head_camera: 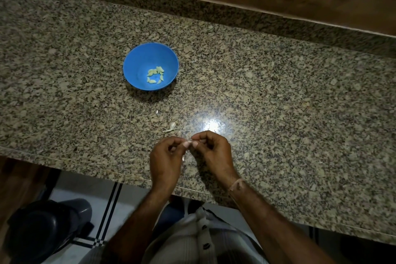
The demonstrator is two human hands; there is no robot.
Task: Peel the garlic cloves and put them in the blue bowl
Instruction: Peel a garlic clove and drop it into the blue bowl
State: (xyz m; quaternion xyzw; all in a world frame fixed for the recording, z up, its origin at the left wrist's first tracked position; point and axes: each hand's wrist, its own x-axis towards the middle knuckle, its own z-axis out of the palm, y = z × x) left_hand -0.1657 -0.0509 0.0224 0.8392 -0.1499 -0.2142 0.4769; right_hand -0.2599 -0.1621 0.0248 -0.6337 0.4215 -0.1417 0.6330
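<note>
A blue bowl stands on the granite counter, left of centre, with several peeled pale-green garlic cloves in its bottom. Nearer to me, my left hand and my right hand meet over the counter's front part. Their fingertips pinch one small garlic clove between them, mostly hidden by the fingers. A loose piece of garlic with skin lies on the counter just beyond my hands. A tiny white scrap of skin lies between it and the bowl.
The speckled granite counter runs across the view, with a raised ledge and a wooden wall behind it. Its front edge passes under my wrists. Below, on the tiled floor at the left, stands a dark bin.
</note>
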